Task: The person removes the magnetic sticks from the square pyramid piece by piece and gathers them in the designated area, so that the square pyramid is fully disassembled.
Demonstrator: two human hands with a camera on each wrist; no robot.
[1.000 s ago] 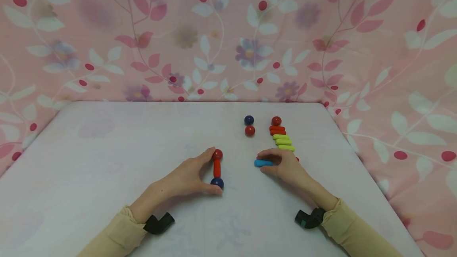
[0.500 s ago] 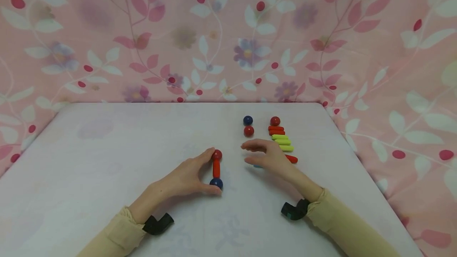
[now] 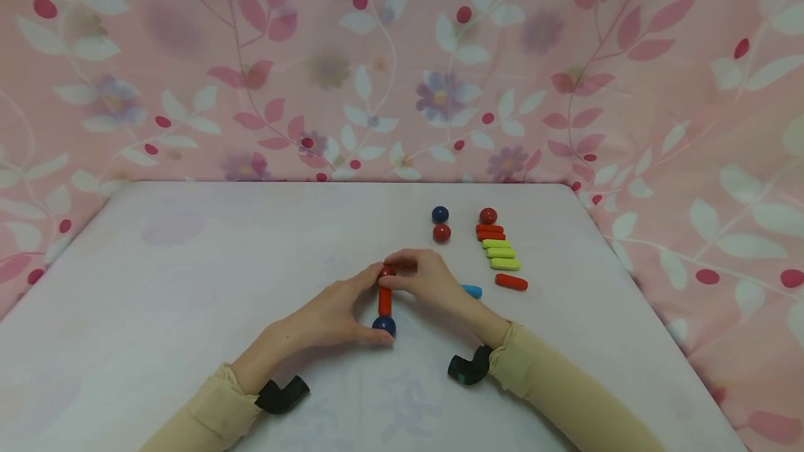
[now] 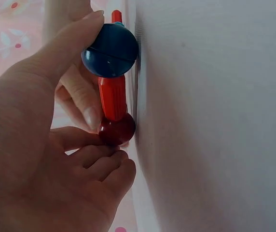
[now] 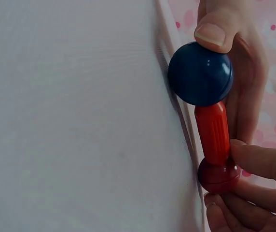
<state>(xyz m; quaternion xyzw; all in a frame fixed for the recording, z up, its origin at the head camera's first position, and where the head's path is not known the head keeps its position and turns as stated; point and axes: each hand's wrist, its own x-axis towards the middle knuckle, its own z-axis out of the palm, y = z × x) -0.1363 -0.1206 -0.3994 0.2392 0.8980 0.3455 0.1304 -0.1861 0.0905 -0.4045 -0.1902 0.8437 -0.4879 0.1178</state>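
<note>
In the head view my left hand (image 3: 329,319) spans a short stick-and-ball piece, with the thumb on the dark blue ball (image 3: 384,326) and fingers at the red ball (image 3: 387,271). A red rod (image 3: 385,302) joins the two balls. My right hand (image 3: 436,288) pinches the red-ball end between thumb and fingers. From the left wrist, the blue ball (image 4: 111,50) is close to the camera, under the left thumb. In the right wrist view, the right thumb lies by the joint between the red rod (image 5: 212,133) and red ball (image 5: 218,180).
A blue rod (image 3: 472,291) lies partly hidden behind the right hand. Right of it is a loose red rod (image 3: 511,282). Farther back lie several yellow-green (image 3: 501,253) and red rods (image 3: 490,232), a red ball (image 3: 488,215), and a blue (image 3: 440,214) and red ball (image 3: 442,232).
My right hand has let go of the blue rod, leaving it on the table, and has moved left to pinch the red-ball end. The left hand has kept its hold.
</note>
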